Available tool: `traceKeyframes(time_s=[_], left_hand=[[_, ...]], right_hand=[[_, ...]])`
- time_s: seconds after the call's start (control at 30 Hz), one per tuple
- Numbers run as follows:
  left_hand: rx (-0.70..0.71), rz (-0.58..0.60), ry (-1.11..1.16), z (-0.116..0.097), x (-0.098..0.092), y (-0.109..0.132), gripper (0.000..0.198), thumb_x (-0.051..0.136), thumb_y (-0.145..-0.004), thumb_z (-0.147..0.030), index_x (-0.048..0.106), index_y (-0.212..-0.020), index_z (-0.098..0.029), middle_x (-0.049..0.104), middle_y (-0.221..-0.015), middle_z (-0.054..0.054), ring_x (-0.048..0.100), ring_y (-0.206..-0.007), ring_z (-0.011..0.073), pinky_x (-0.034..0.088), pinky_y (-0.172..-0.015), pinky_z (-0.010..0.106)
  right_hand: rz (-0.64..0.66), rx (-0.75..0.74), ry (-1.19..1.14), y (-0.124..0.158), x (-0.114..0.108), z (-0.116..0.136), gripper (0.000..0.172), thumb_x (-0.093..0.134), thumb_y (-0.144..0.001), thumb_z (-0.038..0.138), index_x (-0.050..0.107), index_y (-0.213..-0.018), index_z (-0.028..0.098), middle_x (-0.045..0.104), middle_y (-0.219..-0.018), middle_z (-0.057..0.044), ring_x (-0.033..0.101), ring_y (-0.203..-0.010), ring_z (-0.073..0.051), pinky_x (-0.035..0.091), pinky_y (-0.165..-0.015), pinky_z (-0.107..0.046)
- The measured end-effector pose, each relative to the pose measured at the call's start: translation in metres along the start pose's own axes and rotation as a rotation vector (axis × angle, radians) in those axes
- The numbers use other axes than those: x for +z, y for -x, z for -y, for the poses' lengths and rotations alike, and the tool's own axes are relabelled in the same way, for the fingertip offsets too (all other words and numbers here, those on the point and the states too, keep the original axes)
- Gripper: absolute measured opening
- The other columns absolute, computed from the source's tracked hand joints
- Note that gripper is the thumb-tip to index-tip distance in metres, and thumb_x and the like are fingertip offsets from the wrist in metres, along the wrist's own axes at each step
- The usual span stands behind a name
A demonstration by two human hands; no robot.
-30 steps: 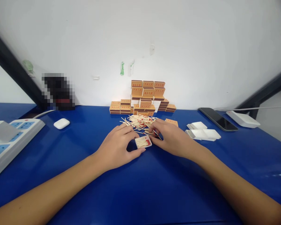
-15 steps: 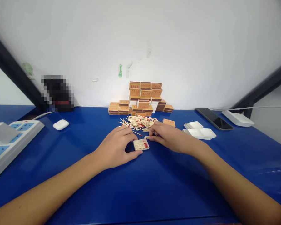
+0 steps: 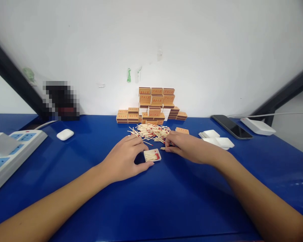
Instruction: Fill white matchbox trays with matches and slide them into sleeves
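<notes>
A small white matchbox tray (image 3: 152, 155) lies on the blue table, part-filled with red-tipped matches. My left hand (image 3: 127, 158) grips this tray at its left end, thumb along the near side and fingers at the far side. Just right of the tray, my right hand (image 3: 183, 147) pinches a few matches (image 3: 163, 148), their pale ends pointing left. Behind both hands spreads a loose pile of matches (image 3: 151, 131). An orange matchbox cover (image 3: 182, 130) lies behind my right hand.
Orange matchboxes (image 3: 157, 100) are stacked against the wall. White empty trays (image 3: 218, 142), a phone (image 3: 231, 126) and a white box (image 3: 258, 126) lie right. At left are a white earphone case (image 3: 65, 134) and a power strip (image 3: 20, 148).
My right hand has shifted slightly right, away from the tray, with the matches between its fingers. My left hand and the tray have stayed in place.
</notes>
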State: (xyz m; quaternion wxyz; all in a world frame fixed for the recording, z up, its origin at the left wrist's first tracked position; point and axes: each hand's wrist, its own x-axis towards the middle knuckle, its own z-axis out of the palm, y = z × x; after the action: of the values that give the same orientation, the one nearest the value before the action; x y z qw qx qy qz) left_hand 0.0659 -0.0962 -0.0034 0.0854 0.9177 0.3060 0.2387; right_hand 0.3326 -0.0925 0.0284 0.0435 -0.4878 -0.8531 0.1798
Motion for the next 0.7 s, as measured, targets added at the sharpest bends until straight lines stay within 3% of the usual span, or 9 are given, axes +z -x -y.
traceKeyframes(time_s=[0.17,0.37,0.57,0.7], left_hand=[[-0.003,0.002,0.006,0.001,0.001,0.0,0.025,0.076,-0.091,-0.041,0.073,-0.105,-0.02,0.072,-0.099,0.006,0.065,-0.096,0.0256,0.052,-0.094,0.045],[-0.006,-0.004,-0.003,0.002,0.002,0.0,0.026,0.076,-0.091,-0.042,0.072,-0.103,-0.02,0.071,-0.098,0.006,0.065,-0.096,0.0258,0.052,-0.092,0.046],[0.019,-0.019,-0.008,0.0,0.004,-0.002,0.025,0.076,-0.091,-0.041,0.071,-0.099,-0.018,0.068,-0.089,0.005,0.063,-0.091,0.0256,0.051,-0.086,0.043],[0.018,-0.021,-0.007,-0.001,0.004,-0.002,0.026,0.075,-0.092,-0.041,0.071,-0.101,-0.018,0.068,-0.091,0.005,0.063,-0.091,0.0252,0.051,-0.087,0.044]], right_hand=[[0.014,-0.009,0.056,0.003,-0.001,0.002,0.021,0.047,-0.106,0.032,0.059,-0.093,0.021,0.065,-0.1,-0.01,0.06,-0.08,-0.021,0.047,-0.072,-0.035],[-0.133,-0.064,0.039,0.007,0.0,0.013,0.022,0.046,-0.109,0.034,0.058,-0.095,0.022,0.065,-0.103,-0.008,0.061,-0.086,-0.021,0.047,-0.078,-0.035],[-0.113,-0.166,0.176,0.001,0.019,0.045,0.008,0.056,-0.105,0.02,0.061,-0.099,0.018,0.065,-0.108,-0.01,0.064,-0.089,-0.022,0.047,-0.077,-0.034],[-0.159,-0.18,0.188,0.001,0.017,0.043,0.003,0.061,-0.103,0.02,0.063,-0.105,0.018,0.065,-0.113,-0.01,0.065,-0.092,-0.023,0.046,-0.075,-0.034]])
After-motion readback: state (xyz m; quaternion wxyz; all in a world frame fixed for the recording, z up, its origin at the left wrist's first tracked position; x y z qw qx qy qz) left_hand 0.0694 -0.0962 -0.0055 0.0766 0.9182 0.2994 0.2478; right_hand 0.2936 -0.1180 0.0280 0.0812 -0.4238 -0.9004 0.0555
